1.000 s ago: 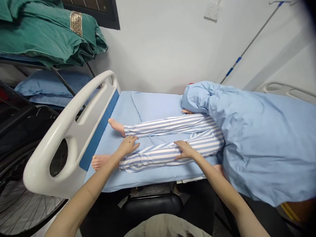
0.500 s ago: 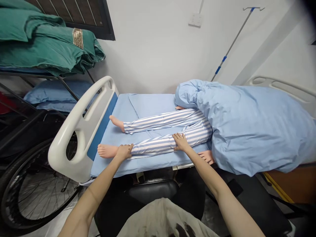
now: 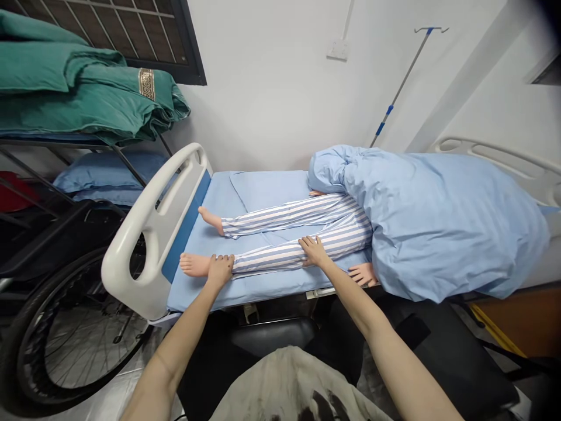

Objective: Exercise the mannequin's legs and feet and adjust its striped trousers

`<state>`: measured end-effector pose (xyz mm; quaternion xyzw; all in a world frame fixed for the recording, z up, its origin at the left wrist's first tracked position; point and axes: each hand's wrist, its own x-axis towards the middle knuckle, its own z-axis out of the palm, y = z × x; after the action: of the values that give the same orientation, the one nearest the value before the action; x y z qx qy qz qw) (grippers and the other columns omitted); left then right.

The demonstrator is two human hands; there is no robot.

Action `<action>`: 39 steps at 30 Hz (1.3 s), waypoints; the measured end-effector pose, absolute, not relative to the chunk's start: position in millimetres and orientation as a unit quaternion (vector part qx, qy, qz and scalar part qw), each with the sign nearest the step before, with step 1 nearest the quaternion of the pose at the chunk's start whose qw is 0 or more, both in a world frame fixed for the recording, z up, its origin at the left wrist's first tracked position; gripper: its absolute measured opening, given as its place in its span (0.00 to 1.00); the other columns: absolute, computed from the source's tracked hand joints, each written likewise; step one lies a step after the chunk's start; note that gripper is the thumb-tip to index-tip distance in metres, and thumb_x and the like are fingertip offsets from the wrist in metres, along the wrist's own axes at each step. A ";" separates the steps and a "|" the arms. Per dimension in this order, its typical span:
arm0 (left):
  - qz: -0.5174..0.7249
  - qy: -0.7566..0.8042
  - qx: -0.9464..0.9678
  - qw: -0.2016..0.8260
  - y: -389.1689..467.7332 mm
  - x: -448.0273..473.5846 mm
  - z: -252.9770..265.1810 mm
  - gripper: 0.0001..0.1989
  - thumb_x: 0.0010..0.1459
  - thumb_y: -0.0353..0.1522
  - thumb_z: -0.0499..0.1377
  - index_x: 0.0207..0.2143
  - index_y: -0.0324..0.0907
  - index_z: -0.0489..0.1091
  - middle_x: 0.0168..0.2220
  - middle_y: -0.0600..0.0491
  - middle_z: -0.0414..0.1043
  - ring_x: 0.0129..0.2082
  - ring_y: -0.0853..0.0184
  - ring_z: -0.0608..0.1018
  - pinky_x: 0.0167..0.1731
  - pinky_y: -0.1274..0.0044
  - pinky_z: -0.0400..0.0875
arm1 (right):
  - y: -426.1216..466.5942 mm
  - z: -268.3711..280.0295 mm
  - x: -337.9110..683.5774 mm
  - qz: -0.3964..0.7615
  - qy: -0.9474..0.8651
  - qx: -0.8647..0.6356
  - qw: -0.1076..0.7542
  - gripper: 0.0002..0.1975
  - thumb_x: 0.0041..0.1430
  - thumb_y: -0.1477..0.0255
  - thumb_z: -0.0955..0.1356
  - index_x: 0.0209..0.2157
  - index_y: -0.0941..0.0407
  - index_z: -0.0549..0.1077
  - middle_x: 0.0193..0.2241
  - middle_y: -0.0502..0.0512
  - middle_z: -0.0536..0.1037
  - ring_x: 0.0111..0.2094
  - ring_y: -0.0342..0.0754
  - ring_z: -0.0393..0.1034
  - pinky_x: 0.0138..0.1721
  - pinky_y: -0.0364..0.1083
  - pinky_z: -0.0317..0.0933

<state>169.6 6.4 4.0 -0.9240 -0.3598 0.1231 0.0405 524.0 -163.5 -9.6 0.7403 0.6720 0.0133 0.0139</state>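
Observation:
On the bed lies a nursing manikin, its striped trouser legs stretched out toward the footboard. My left hand is closed round the ankle of the nearer leg, just behind the bare foot. Farther up the same leg, my right hand grips the knee over the trouser cloth, its fingers on the far side. The farther leg lies straight and untouched. A bulky light blue quilt covers the upper body. One manikin hand sticks out at the near mattress edge.
The white and blue footboard rises left of the feet. Beyond it stand a wheelchair wheel and a rack with green folded bedding. A drip pole stands behind the bed. A black chair is at the lower right.
The view has shifted slightly, showing more of the window. Both hands keep their places on the ankle and the knee, and the leg lies about as before.

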 end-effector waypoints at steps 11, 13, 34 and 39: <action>0.037 -0.298 -0.952 -0.050 -21.7 244.1 -2.6 0.43 0.52 0.39 0.62 0.67 0.36 0.51 0.62 0.35 0.61 0.61 0.50 0.65 0.59 0.65 0.60 | -163.1 -17.6 521.2 0.031 0.660 0.750 -0.020 0.42 0.46 0.63 0.75 0.61 0.57 0.61 0.60 0.68 0.66 0.62 0.61 0.56 0.63 0.65 0.42; 0.059 -0.322 -0.943 -0.053 -17.6 246.6 -10.1 0.40 0.52 0.37 0.62 0.66 0.37 0.53 0.56 0.37 0.67 0.54 0.50 0.72 0.53 0.65 0.65 | -163.0 -15.7 518.7 0.037 0.659 0.752 -0.005 0.42 0.46 0.63 0.75 0.61 0.58 0.61 0.59 0.68 0.66 0.61 0.62 0.56 0.63 0.65 0.43; 0.119 -0.370 -0.921 -0.013 6.7 193.8 3.3 0.24 0.53 0.30 0.56 0.54 0.39 0.68 0.47 0.40 0.77 0.46 0.52 0.78 0.45 0.67 0.67 | -150.7 -5.5 514.8 0.038 0.675 0.735 0.061 0.43 0.41 0.62 0.77 0.58 0.58 0.64 0.54 0.68 0.69 0.55 0.64 0.61 0.59 0.69 0.48; 0.112 -0.385 -0.916 -0.012 1.8 190.5 25.7 0.25 0.52 0.30 0.55 0.54 0.41 0.68 0.48 0.42 0.77 0.46 0.51 0.79 0.43 0.68 0.68 | -157.4 19.1 525.5 0.030 0.686 0.727 0.031 0.45 0.41 0.59 0.77 0.60 0.58 0.63 0.55 0.68 0.69 0.55 0.64 0.61 0.59 0.67 0.47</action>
<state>190.5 1.8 25.7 -0.9158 -0.3853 0.1122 -0.0120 525.5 -157.4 19.1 0.7266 0.6857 0.0302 0.0312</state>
